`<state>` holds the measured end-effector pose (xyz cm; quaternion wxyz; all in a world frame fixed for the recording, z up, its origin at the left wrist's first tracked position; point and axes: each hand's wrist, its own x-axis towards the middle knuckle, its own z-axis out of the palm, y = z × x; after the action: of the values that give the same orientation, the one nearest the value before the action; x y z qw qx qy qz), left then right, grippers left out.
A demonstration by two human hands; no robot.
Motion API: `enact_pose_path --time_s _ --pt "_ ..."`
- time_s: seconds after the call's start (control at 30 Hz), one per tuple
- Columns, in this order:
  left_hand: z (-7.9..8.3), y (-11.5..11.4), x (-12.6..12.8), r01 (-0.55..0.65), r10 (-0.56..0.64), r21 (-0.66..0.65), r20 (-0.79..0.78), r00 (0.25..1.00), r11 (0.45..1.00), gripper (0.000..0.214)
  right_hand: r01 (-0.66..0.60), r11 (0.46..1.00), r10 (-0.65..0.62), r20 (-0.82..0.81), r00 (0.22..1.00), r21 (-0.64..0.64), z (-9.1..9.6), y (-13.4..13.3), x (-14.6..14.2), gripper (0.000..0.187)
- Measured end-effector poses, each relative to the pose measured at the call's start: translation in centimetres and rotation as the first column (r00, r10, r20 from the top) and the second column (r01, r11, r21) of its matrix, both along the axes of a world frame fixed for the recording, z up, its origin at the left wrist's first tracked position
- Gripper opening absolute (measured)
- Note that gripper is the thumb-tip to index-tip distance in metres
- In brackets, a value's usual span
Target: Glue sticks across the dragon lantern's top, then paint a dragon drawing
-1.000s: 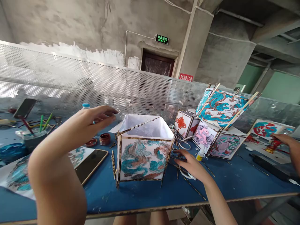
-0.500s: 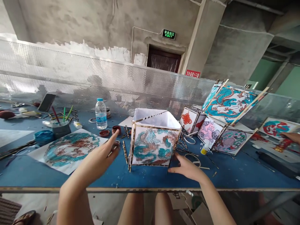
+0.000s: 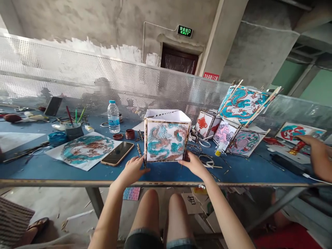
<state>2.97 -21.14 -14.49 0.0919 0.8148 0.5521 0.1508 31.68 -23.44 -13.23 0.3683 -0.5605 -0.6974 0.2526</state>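
Box (image 3: 166, 141) first: where does it stand?

On the blue counter (image 3: 162, 174), near its front edge, straight before the person's knees (image 3: 150, 204). It is upright and open at the top. Its front panel is painted in teal and brown, with dark speckled sticks (image 3: 145, 145) along the edges.

And the hands?

Both are on it. The left hand (image 3: 133, 169) grasps the lower left corner, the right hand (image 3: 194, 164) the lower right. The thumbs point inward, low in front, and the fingers lie at the sides. How tight the grip is, one cannot tell from this view.

What lies on the left hand's side?

A phone (image 3: 118, 153), flat and screen up, at the edge of a painted sheet (image 3: 86, 150). Beyond the phone stand a brown paint jar (image 3: 130, 134) and a water bottle (image 3: 113, 117). Farther left, a grey tub (image 3: 74, 132) holds brushes.

And on the right hand's side?

Loose sticks, then a small bottle (image 3: 218, 151) with yellow on it. Past that, smaller decorated boxes stand close together, and a larger dragon box (image 3: 243, 103) sits tilted above them.

Is anyone else at work?

Yes, well to the right: a co-worker's hand (image 3: 310, 141) is at a red item (image 3: 296, 148), too unclear to name.
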Motion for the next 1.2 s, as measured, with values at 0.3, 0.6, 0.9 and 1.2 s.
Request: enact_pose_path --time_s 0.3,0.6,0.9,1.2 --pt "0.2 -0.9 0.8 -0.049 0.050 0.030 -0.047 0.998 0.998 0.048 0.012 1.000 -0.012 -0.007 1.000 -0.017 -0.3 -0.1 0.7 0.052" --pt "1.7 4.0 -0.9 -0.350 0.342 -0.048 -0.123 0.931 0.936 0.032 0.148 0.988 -0.136 0.223 0.965 -0.038 -1.0 -1.5 2.2 0.075" --pt "3.3 8.7 1.6 -0.401 0.349 -0.241 -0.233 0.908 0.884 0.033 0.207 0.977 -0.196 0.184 0.963 -0.043 -0.6 -2.1 3.4 0.067" --pt "4.3 8.4 0.2 -0.358 0.339 -0.223 -0.120 0.933 0.907 0.028 0.248 0.968 -0.239 0.149 0.960 -0.047 0.2 -1.7 5.7 0.062"
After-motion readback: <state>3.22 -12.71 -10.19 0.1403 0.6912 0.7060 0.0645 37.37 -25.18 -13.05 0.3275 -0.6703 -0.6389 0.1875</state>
